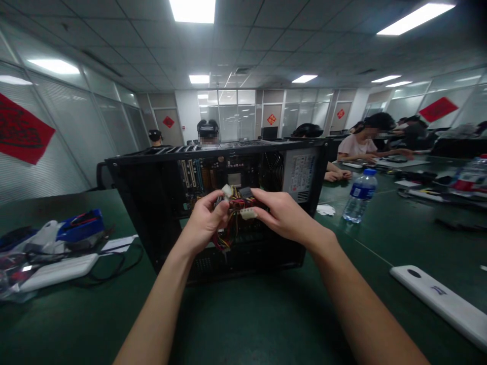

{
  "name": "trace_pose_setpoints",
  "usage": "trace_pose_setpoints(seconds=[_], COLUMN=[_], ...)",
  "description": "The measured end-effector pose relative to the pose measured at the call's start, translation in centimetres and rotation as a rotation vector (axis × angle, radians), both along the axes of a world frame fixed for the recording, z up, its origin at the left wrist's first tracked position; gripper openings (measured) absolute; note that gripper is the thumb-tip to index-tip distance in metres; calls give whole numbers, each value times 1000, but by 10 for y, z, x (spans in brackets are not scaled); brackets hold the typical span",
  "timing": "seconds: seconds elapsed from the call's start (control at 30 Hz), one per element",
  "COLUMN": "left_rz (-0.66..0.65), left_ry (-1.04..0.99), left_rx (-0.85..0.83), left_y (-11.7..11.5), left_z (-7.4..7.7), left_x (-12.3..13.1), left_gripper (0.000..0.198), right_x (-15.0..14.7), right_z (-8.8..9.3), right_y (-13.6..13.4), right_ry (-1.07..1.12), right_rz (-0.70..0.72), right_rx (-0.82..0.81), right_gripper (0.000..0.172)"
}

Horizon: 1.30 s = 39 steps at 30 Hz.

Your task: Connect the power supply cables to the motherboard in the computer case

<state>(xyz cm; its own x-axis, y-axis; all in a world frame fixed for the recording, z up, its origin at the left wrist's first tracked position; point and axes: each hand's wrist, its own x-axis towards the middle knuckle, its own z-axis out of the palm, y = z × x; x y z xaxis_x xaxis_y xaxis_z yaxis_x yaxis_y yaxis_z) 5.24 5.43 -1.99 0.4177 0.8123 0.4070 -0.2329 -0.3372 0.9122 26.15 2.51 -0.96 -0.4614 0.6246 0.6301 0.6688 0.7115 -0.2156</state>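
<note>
An open black computer case (148,203) lies on its long side across the table, its inside facing me. In front of its motherboard (213,175) hangs a bundle of coloured power cables (222,242). My left hand (203,220) pinches a white power connector (227,191) between thumb and fingers. My right hand (285,213) is closed on the cable bundle, its fingertips at a black connector (246,192) and its thumb at a white Molex connector (248,213). Behind the hands are a fan (274,168) and a silver power supply (302,172).
A water bottle (359,195) stands right of the case, near a crumpled tissue (326,209). A long white device (437,294) lies nearer on the right. At left are a blue box (81,225), a white device (59,272) and a black cable (122,261). Other people sit beyond.
</note>
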Motion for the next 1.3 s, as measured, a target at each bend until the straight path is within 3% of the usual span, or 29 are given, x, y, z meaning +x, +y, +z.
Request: trace_pose_setpoints(seconds=[0.07,0.17,0.27,0.43,0.5,0.63,0.67,0.77,0.87,0.93,1.03,1.13,1.3], left_rz=[4,92,127,139,119,107,98,22,-8,5,-6,-5,-47], left_ry=[66,149,137,79,-4,-286,-360,-543,-645,-649,-589,-504,-366], left_rx=[13,60,31,-4,-45,-168,-215,-448,-633,-655,-591,-439,-269], left_y=[-2,-8,-13,-13,-12,-8,-6,0,3,3,1,-3,-10], left_z=[3,5,2,-2,0,4,4,1,-4,-6,-4,-1,0], left_x=[-1,5,14,17,17,17,17,20,25,27,28,26,23], left_gripper=[57,44,39,40,39,39,39,36,18,12,21,28,31], right_x=[1,0,-5,-14,-16,-14,-14,-16,-26,-34,-45,-47,-36], right_z=[-1,-3,-5,-7,-7,-5,-4,-4,-8,-13,-20,-24,-18], right_y=[4,9,10,10,11,8,6,1,-4,-4,-2,3,8], right_ry=[33,114,213,345,349,291,252,86,-52,-108,-95,-19,173], right_rz=[0,33,59,-24,-4,92,114,124,-2,-67,-50,-7,103], right_rx=[1,48,75,44,55,25,5,-14,53,91,80,21,-109], right_gripper=[26,39,50,57,55,34,39,72,94,99,109,102,61])
